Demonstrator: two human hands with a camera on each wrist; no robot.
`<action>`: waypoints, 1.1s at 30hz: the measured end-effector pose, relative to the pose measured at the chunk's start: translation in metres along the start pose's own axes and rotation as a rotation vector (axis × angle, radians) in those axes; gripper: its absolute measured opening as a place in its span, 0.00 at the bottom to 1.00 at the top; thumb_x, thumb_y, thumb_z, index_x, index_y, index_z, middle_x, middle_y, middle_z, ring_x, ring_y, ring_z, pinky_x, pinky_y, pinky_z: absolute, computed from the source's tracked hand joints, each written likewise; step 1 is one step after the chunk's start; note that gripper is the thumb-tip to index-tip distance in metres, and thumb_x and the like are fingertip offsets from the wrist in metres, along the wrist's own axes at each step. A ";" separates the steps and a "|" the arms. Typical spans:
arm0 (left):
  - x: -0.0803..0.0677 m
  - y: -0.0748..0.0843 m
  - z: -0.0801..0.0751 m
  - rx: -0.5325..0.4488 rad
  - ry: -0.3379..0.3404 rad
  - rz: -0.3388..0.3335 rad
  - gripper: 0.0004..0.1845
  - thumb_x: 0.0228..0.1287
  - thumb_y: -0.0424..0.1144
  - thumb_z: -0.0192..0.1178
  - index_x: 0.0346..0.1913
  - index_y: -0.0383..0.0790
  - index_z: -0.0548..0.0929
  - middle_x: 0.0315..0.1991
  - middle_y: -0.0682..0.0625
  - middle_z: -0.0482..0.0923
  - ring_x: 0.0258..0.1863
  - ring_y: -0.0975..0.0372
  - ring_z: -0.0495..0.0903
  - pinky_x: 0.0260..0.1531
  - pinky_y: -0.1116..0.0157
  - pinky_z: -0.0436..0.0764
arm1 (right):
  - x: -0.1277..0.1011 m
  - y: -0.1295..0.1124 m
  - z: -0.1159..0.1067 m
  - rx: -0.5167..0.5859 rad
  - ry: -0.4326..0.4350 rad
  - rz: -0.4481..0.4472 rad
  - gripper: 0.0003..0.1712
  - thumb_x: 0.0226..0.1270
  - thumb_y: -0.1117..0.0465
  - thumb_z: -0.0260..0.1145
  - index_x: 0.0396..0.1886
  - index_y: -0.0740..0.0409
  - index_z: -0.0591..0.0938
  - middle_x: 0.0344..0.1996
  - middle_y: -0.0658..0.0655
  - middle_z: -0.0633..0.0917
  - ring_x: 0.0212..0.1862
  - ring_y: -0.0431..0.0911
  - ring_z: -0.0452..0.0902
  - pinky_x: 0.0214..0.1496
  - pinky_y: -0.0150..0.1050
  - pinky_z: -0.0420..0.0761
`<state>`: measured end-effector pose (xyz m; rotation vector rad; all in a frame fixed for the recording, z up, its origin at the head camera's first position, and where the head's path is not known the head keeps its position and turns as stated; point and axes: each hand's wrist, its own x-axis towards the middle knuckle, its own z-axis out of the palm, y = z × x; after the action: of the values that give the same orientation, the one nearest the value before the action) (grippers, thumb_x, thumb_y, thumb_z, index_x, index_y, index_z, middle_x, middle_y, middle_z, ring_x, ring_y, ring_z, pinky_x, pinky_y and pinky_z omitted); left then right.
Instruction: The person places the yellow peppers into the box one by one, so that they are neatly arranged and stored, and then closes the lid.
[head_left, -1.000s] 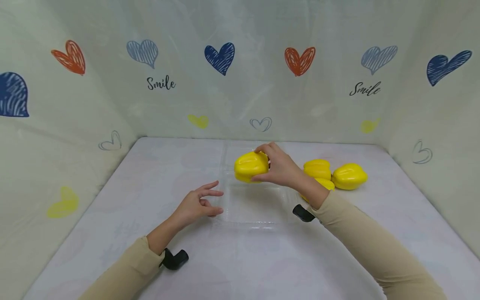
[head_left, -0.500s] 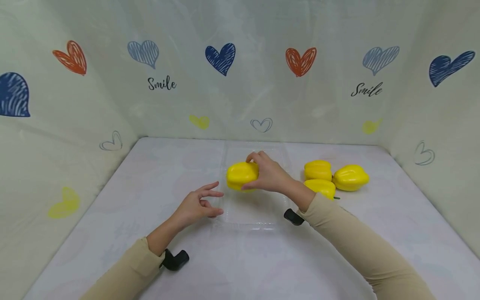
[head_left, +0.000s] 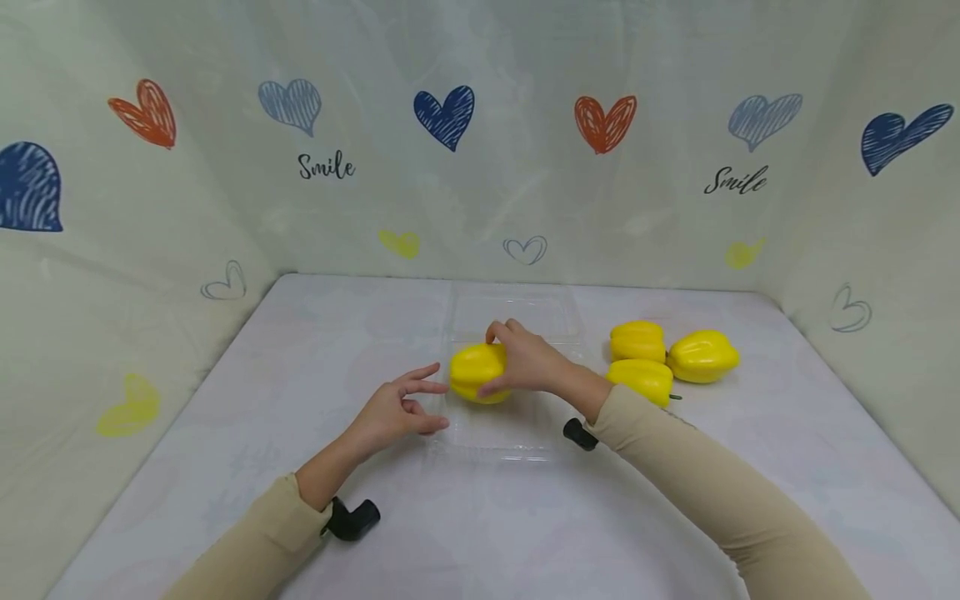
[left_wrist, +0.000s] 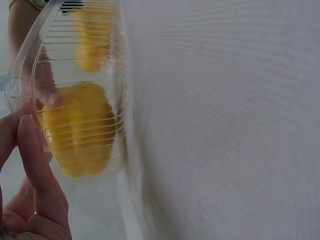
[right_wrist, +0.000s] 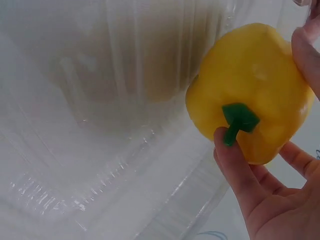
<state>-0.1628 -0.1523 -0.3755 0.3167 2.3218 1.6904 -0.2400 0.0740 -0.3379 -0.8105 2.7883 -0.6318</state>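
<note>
Yellow, glossy, lobed pepper (head_left: 474, 373) in the head view, gripped by the right hand (head_left: 528, 362) over the clear, rectangular plastic box (head_left: 502, 429), with three yellow peppers (head_left: 636, 379) nearby on the white bench (head_left: 525, 533); left hand (head_left: 390, 417) at its left side, fingers spread, perhaps steadying. Left wrist view: ribbed wall (left_wrist: 65, 70) revealed, pinch or mere touch impossible to tell. Right wrist view: green stem (right_wrist: 240, 119) hidden from the head camera.

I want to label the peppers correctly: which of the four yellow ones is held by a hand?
The leftmost yellow pepper in the head view: the right hand grips it, while the other three peppers lie grouped on the table.
</note>
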 end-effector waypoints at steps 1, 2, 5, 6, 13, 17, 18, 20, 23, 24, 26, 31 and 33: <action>0.000 0.000 0.000 0.000 -0.001 0.001 0.27 0.51 0.34 0.70 0.55 0.30 0.77 0.70 0.47 0.55 0.26 0.53 0.82 0.36 0.64 0.81 | 0.000 0.001 0.001 -0.002 -0.010 -0.003 0.44 0.37 0.41 0.79 0.52 0.54 0.70 0.42 0.56 0.71 0.37 0.50 0.72 0.43 0.42 0.77; 0.001 0.000 0.000 0.002 -0.002 0.003 0.27 0.51 0.34 0.70 0.55 0.31 0.77 0.70 0.47 0.55 0.26 0.53 0.82 0.36 0.64 0.81 | 0.000 0.001 0.001 -0.007 -0.020 -0.008 0.44 0.37 0.41 0.79 0.52 0.54 0.69 0.43 0.57 0.71 0.37 0.50 0.72 0.43 0.42 0.77; 0.002 0.000 0.001 -0.001 -0.007 0.007 0.26 0.51 0.34 0.70 0.55 0.31 0.77 0.71 0.47 0.55 0.26 0.53 0.82 0.36 0.63 0.81 | 0.000 0.002 0.001 -0.019 -0.053 -0.035 0.45 0.38 0.41 0.79 0.52 0.55 0.68 0.44 0.58 0.70 0.39 0.51 0.72 0.46 0.43 0.76; 0.002 0.000 0.001 -0.003 -0.009 0.008 0.26 0.51 0.34 0.70 0.55 0.31 0.77 0.71 0.47 0.55 0.26 0.54 0.82 0.36 0.63 0.81 | 0.000 0.002 0.000 -0.015 -0.067 -0.039 0.45 0.38 0.42 0.79 0.53 0.55 0.68 0.45 0.58 0.70 0.39 0.51 0.72 0.47 0.43 0.76; 0.002 0.001 0.002 -0.003 -0.007 -0.001 0.26 0.52 0.33 0.69 0.56 0.31 0.77 0.71 0.47 0.54 0.25 0.55 0.82 0.37 0.63 0.81 | -0.003 0.005 -0.013 0.022 -0.205 -0.095 0.39 0.46 0.54 0.77 0.57 0.57 0.68 0.48 0.59 0.70 0.47 0.50 0.70 0.56 0.44 0.72; 0.001 0.001 0.001 0.001 -0.002 -0.005 0.26 0.52 0.33 0.70 0.56 0.30 0.77 0.71 0.46 0.54 0.25 0.55 0.82 0.36 0.64 0.81 | -0.003 0.006 -0.016 0.012 -0.182 -0.110 0.35 0.47 0.56 0.76 0.55 0.57 0.70 0.47 0.58 0.72 0.48 0.49 0.71 0.55 0.43 0.73; 0.001 0.001 0.001 0.002 -0.001 -0.006 0.26 0.52 0.33 0.69 0.55 0.30 0.77 0.71 0.46 0.55 0.25 0.55 0.82 0.36 0.64 0.81 | -0.003 0.006 -0.015 0.009 -0.169 -0.105 0.36 0.47 0.55 0.76 0.54 0.57 0.70 0.46 0.57 0.73 0.47 0.49 0.71 0.55 0.42 0.73; 0.002 0.000 0.001 0.003 0.001 -0.005 0.26 0.52 0.33 0.70 0.55 0.30 0.77 0.70 0.46 0.55 0.25 0.55 0.82 0.36 0.64 0.81 | -0.002 0.006 -0.014 0.010 -0.143 -0.094 0.37 0.46 0.53 0.77 0.54 0.57 0.71 0.46 0.57 0.73 0.47 0.49 0.71 0.54 0.42 0.73; 0.002 0.000 0.001 0.006 0.003 -0.004 0.25 0.52 0.32 0.69 0.55 0.31 0.77 0.70 0.46 0.55 0.25 0.56 0.82 0.36 0.64 0.81 | -0.003 0.006 -0.013 0.019 -0.138 -0.086 0.39 0.44 0.52 0.78 0.55 0.57 0.71 0.47 0.57 0.73 0.47 0.49 0.72 0.54 0.42 0.74; 0.002 0.000 0.001 0.005 0.001 -0.002 0.25 0.52 0.32 0.69 0.55 0.30 0.77 0.70 0.46 0.55 0.25 0.56 0.82 0.36 0.64 0.81 | -0.004 0.006 -0.014 0.025 -0.144 -0.088 0.39 0.44 0.52 0.78 0.56 0.57 0.71 0.48 0.57 0.73 0.47 0.50 0.72 0.54 0.43 0.74; 0.002 -0.001 0.001 0.000 0.000 0.001 0.25 0.52 0.32 0.69 0.55 0.30 0.77 0.70 0.45 0.55 0.25 0.55 0.82 0.36 0.64 0.81 | -0.006 0.007 -0.017 0.033 -0.150 -0.096 0.41 0.44 0.51 0.78 0.57 0.56 0.70 0.49 0.58 0.73 0.47 0.51 0.73 0.52 0.43 0.74; 0.002 -0.002 0.001 -0.005 -0.001 -0.004 0.25 0.52 0.31 0.69 0.55 0.30 0.77 0.70 0.45 0.55 0.25 0.55 0.82 0.36 0.64 0.81 | -0.011 0.008 -0.027 0.061 -0.133 -0.112 0.41 0.46 0.50 0.77 0.59 0.57 0.71 0.50 0.60 0.74 0.49 0.55 0.72 0.49 0.44 0.76; 0.002 -0.002 0.001 -0.005 0.001 -0.007 0.26 0.52 0.32 0.69 0.55 0.31 0.77 0.70 0.46 0.55 0.25 0.55 0.82 0.36 0.64 0.81 | -0.013 0.009 -0.031 0.060 -0.117 -0.121 0.39 0.47 0.51 0.77 0.58 0.57 0.72 0.50 0.59 0.75 0.50 0.55 0.72 0.49 0.44 0.76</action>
<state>-0.1644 -0.1512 -0.3775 0.3061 2.3167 1.6926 -0.2417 0.0992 -0.3131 -0.9765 2.6184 -0.6618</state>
